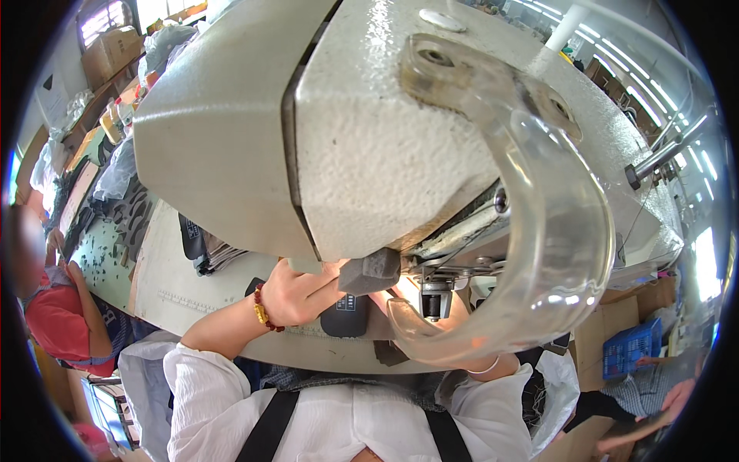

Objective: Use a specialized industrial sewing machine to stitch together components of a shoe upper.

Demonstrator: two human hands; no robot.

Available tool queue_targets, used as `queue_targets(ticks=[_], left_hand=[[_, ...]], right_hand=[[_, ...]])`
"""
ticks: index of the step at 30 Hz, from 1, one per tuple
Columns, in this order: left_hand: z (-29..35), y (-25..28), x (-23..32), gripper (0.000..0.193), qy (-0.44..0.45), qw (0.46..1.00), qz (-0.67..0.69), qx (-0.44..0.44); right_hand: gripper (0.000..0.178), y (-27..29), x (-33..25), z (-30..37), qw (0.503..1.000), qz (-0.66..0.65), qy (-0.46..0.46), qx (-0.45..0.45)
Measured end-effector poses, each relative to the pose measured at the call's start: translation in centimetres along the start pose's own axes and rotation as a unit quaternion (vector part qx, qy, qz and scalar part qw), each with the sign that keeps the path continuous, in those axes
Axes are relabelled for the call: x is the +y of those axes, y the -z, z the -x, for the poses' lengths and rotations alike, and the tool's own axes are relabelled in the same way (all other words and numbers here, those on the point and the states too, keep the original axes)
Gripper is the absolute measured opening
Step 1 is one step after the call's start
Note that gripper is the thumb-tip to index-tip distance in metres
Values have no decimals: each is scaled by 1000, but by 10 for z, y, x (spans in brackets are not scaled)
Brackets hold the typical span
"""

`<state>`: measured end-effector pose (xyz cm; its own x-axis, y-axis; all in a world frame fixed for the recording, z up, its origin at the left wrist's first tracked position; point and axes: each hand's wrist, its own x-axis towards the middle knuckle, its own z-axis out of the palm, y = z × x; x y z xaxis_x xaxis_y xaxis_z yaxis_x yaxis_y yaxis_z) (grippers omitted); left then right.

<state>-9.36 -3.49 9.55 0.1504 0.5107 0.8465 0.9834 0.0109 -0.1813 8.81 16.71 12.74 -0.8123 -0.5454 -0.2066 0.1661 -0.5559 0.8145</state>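
Note:
A large cream sewing machine (392,146) fills the middle of the view. My left hand (292,296), with a red bead bracelet at its wrist, reaches in under the machine head. Its visible fingers stretch rightward, slightly bent and apart, and their tips pass behind a dark grey block (371,272). Below that hand lies a black piece with a small printed label (344,317). My right hand (456,312) is beside the lit presser foot area (436,299), seen partly through a curved clear plastic guard (558,223). The guard and machine parts hide its fingers and anything in them.
A stack of dark pieces (208,250) lies left on the pale table (165,269). Farther left, a person in red (69,323) sits at a green work surface with dark cut pieces. White bags hang at both sides of me. A blue crate (631,348) stands right, near another person's arm.

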Motion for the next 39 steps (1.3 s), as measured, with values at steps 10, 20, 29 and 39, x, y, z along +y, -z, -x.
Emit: queue_targets(ticks=[10, 20, 29, 39], left_hand=[[1, -4, -12, 10, -42, 999, -4, -15], [-3, -10, -14, 20, -2, 997, 78, 23], [1, -11, -12, 22, -5, 996, 88, 24], [-3, -6, -18, 36, 19, 992, 125, -12]], right_hand=[[51, -8, 24, -2, 827, -515, -221, 46], [49, -3, 22, -14, 707, -661, -246, 52], [81, 7, 19, -16, 545, -773, -314, 87], [83, 8, 1, -23, 501, -796, -334, 66]])
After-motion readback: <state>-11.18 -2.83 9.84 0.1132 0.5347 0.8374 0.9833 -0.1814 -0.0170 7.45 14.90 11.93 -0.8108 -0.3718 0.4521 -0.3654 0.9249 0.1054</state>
